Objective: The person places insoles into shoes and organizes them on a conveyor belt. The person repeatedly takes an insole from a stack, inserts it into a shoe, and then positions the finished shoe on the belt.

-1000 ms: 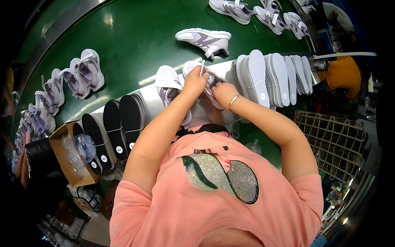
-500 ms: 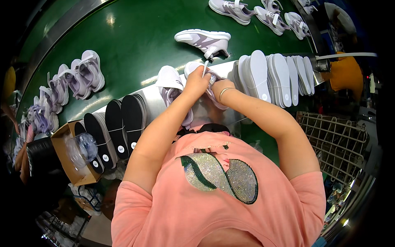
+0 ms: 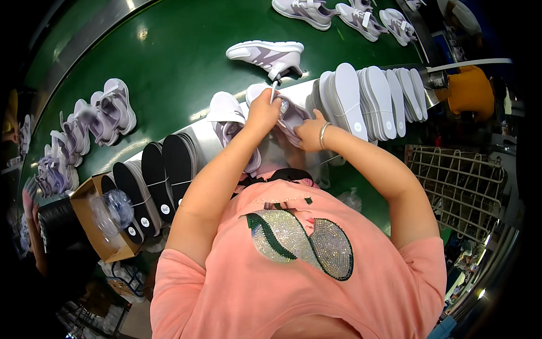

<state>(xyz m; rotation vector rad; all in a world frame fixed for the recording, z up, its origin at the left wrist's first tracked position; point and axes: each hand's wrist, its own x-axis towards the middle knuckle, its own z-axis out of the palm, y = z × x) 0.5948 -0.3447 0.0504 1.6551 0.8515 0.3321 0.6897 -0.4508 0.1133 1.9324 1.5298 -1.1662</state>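
A white-and-lilac sneaker (image 3: 292, 115) is between my hands on the metal ledge, its opening toward me. My left hand (image 3: 264, 113) is closed on its upper, near the raised white strap (image 3: 274, 90). At the heel end, my right hand (image 3: 311, 132), with a bangle at the wrist, grips the collar, its thumb raised. Something clear and shiny (image 3: 284, 106) shows inside the shoe. A second sneaker (image 3: 224, 107) lies just left, partly behind my left forearm. Beyond them another sneaker (image 3: 266, 55) lies on its side on the green surface.
Stacked white insoles (image 3: 347, 99) stand to the right, black insoles (image 3: 152, 172) to the left. A cardboard box (image 3: 90, 200) holds clear plastic pieces. More sneakers sit at left (image 3: 116, 110) and far right (image 3: 361, 21). A wire rack (image 3: 457, 181) is at right; another person's hand (image 3: 28, 198) shows at far left.
My right hand has drawn back from inside the shoe's opening to its heel end. My left hand keeps its hold. The sneakers on the far green surface appear shifted left.
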